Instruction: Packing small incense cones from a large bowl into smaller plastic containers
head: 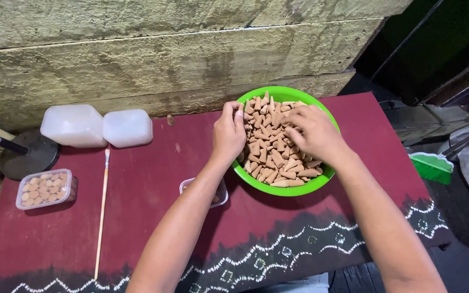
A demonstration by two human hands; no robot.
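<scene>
Both hands work in the green bowl [321, 187] of brown cones [272, 157]. Left hand [229, 133] fingers pinch a cone at the rim; right hand [313, 130] fingers curl into the pile. One filled box [45, 188] sits far left; the bowl remains nearly full.

free: bare cloth [153, 179] left of bowl [256, 95] | blocked: small box [221, 196] at bowl, wall [137, 59] behind

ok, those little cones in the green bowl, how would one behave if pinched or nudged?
Each tan cone looks small and rigid, so probably light and stiff. The tapered round shape would likely roll in an arc. The matte surface suggests decent grip; thin tips may chip.
</scene>
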